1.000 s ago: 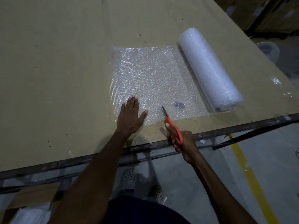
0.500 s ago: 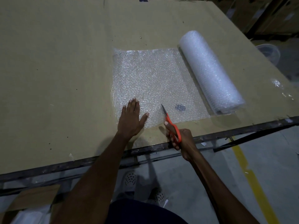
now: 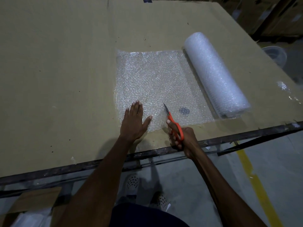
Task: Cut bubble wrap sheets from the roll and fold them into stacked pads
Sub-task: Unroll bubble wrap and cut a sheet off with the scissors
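A roll of bubble wrap (image 3: 214, 74) lies on the cardboard-covered table (image 3: 57, 71), with a sheet (image 3: 155, 79) unrolled from it toward the left. My left hand (image 3: 133, 122) presses flat on the sheet's near left corner, fingers straight. My right hand (image 3: 182, 138) grips orange-handled scissors (image 3: 173, 121). Their blades point away from me and lie over the sheet's near edge, a little right of my left thumb.
The table's dark metal edge (image 3: 164, 150) runs just below my hands. A small scrap of bubble wrap (image 3: 282, 86) lies at the table's right edge. A clear bin (image 3: 275, 54) stands on the floor beyond. A yellow floor line (image 3: 255, 181) runs at the right.
Both hands stay almost where they were. The scissors' tip has edged slightly farther onto the sheet.
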The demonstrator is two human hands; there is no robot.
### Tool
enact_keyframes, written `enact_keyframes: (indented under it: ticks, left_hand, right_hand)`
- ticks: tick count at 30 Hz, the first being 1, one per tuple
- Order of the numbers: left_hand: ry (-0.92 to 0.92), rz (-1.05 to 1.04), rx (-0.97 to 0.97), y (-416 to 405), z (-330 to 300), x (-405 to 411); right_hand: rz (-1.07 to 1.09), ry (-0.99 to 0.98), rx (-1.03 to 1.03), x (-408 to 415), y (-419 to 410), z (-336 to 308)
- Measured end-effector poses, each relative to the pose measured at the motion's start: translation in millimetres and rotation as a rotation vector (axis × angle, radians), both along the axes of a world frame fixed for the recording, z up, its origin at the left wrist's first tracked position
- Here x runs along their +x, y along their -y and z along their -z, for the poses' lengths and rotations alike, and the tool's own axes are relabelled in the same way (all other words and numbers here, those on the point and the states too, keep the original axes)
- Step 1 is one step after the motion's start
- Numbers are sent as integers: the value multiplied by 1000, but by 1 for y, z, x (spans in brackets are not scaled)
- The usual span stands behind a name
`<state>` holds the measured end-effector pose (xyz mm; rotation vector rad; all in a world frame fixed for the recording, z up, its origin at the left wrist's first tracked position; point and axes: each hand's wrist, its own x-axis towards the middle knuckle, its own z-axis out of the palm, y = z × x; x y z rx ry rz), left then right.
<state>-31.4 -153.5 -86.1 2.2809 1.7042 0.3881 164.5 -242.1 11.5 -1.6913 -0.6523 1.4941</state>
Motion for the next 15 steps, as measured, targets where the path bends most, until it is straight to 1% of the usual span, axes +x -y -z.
enact_keyframes:
  ticks: [2,7,11,15]
  left_hand:
    - [0,1,-6,0,0,0]
    - [0,1,-9,0,-1,-1]
    - [-5,-2,-18,-2,-3,-1]
    - [-21,23,68,-23,-20,-7]
  right_hand:
    - [-10,-13,4,1,-1,4]
    - [-26,29,20,6,3,1]
    - [-4,-33,-1,1,-7,-3]
    - [-19,-27,-12,0,-12,2]
